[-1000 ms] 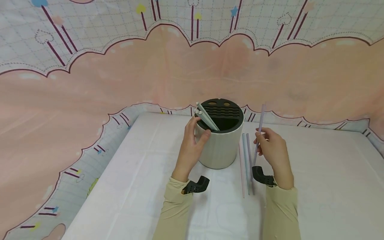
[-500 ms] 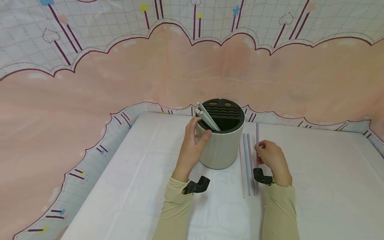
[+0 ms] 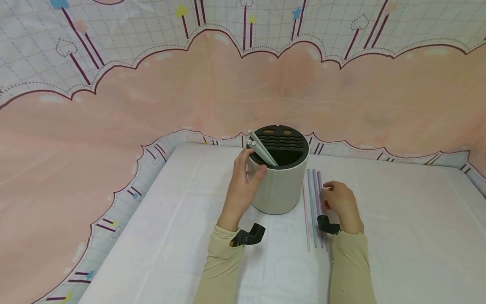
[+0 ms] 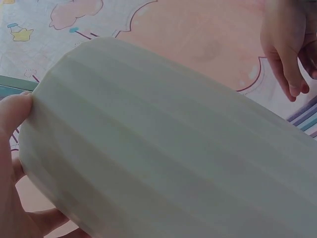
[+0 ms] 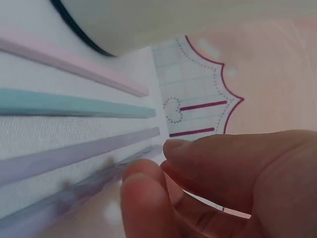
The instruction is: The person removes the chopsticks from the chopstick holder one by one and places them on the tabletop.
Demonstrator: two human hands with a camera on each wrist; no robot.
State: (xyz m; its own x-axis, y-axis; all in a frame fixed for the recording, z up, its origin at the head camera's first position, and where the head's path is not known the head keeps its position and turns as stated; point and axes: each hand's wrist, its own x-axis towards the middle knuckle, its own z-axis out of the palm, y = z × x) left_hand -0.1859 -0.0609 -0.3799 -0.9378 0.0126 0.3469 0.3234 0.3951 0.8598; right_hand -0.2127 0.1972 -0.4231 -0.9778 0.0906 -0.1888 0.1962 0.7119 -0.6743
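A round pale holder (image 3: 276, 190) with a black slotted top (image 3: 284, 139) stands on the table. My left hand (image 3: 243, 181) grips its upper left side, with the thumb at the front and the other fingers around the side. Several pale green sticks (image 3: 262, 150) lean out of its opening toward that hand. To the holder's right several thin sticks lie side by side: a pink stick (image 5: 74, 62), a blue-green stick (image 5: 74, 104), a lilac stick (image 5: 84, 151) and a purple stick (image 5: 74, 196). My right hand (image 3: 339, 202) hovers at the purple stick, bent fingertips beside it and nothing between them.
A white cloth covers the table (image 3: 182, 236). Behind and along the left hangs a patterned peach curtain (image 3: 152, 105). Black wrist cameras sit on both wrists, the right camera (image 3: 328, 225) overlapping the sticks in the head view.
My right hand lowered the purple stick beside the lilac one and let go of it, shifting slightly left. The left hand stayed on the holder.
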